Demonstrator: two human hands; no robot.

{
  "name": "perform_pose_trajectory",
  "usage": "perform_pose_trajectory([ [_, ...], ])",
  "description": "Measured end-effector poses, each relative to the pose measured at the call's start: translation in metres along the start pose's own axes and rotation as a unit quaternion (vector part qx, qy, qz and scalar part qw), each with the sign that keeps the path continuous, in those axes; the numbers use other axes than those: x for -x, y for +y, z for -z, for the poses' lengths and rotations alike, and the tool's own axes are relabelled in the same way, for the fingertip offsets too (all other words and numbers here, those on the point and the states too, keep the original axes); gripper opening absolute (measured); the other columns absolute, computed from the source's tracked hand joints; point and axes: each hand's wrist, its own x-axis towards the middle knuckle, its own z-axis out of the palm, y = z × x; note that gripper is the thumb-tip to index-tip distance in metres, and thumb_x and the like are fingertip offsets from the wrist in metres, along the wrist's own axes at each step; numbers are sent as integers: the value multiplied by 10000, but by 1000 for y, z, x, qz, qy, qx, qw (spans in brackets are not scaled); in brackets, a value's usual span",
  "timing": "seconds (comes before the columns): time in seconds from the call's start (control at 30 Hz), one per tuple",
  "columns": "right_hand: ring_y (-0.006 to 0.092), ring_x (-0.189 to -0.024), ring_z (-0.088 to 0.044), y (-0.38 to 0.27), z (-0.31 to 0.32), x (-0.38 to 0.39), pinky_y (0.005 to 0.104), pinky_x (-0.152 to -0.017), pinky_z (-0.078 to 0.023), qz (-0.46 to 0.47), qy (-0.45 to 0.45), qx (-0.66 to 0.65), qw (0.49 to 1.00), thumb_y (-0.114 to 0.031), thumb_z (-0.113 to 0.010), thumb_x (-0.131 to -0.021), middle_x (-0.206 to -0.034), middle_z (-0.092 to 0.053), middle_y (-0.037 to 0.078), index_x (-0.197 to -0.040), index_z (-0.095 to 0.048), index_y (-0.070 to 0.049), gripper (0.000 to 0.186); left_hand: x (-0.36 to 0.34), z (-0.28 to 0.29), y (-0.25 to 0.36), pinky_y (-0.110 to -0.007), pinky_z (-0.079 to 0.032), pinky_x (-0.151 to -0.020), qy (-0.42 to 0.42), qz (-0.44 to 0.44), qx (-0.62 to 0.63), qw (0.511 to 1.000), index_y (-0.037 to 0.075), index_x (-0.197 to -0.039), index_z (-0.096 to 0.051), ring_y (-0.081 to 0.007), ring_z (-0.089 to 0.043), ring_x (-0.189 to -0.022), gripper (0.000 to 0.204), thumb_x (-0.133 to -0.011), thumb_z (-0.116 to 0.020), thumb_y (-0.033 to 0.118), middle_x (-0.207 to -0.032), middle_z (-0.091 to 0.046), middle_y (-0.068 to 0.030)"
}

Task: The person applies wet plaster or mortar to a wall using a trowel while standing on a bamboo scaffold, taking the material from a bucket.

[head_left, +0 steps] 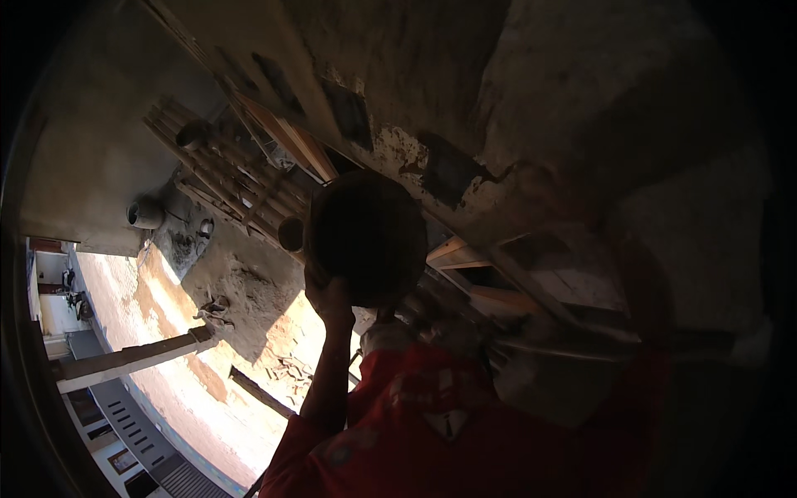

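In the head view, here's the left hand (330, 300), fingers clasping the lower-left edge of a dark round bucket (365, 236), held up beyond the red shirt (415, 407). The right hand (540, 189), a dim shape near the rough wall (573, 91): too dark, I can't tell its grasp! Poles (199, 169) lean left; sunlit ground (249, 423) glares below.

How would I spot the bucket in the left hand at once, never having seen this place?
Start at the red shirt along the bottom and follow the left forearm up to the left hand. That hand grips the lower left edge of a dark, round bucket near mid-picture. Unlike the smaller-looking grey container farther left, it is held and looks nearly black.
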Motion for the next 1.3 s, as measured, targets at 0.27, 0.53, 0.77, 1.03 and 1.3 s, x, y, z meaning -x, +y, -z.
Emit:
perform_pose_trajectory([
  [0.27, 269, -1076, -564, -14, -8, 5, 374, -950, -464, -29, 239, 56, 969, -310, -569, -920, -1134, -602, 120, -1172, -571, -52, 361, 8, 9, 3, -308, -415, -978, -21, -6, 76, 997, -39, -1318, -457, -197, -545, -1114, 635, -686, -508, -66, -1211, -571, -117],
  [0.53, 131, -691, -611, -67, -164, -32, 293, -578, -506, -232, -102, -639, 726, -246, -535, -950, -851, -613, 42, -1070, -570, -52, 230, 8, -25, -8, -304, -443, -935, -38, -24, 44, 998, 11, -1303, -474, -182, -543, -1069, 642, -668, -546, -46, -1158, -562, -79],
  [0.77, 207, -756, -641, -115, -202, -98, 326, -603, -551, -167, 51, -828, 533, -186, -610, -875, -864, -601, 76, -1033, -551, -43, 221, 13, -40, -9, -317, -468, -909, -22, -88, -37, 995, 12, -1267, -487, -173, -567, -1025, 583, -700, -621, 6, -1095, -591, -84],
  [1.03, 286, -796, -657, -122, -210, -169, 392, -654, -548, -198, 168, -531, 807, -98, -625, -800, -827, -631, 159, -1091, -519, -27, 319, -15, -26, 8, -305, -492, -860, -66, -49, 9, 997, -18, -1274, -485, -197, -588, -984, 578, -716, -621, 46, -1068, -617, -120],
  [1.3, 314, -964, -632, -93, -171, -143, 425, -808, -531, 104, 46, 99, 989, -214, -619, -836, -1036, -600, 189, -1167, -535, -36, 385, -66, -3, 59, -294, -459, -911, -151, -98, -38, 983, -38, -1289, -498, -205, -567, -1077, 638, -654, -561, -20, -1150, -610, -119],
])
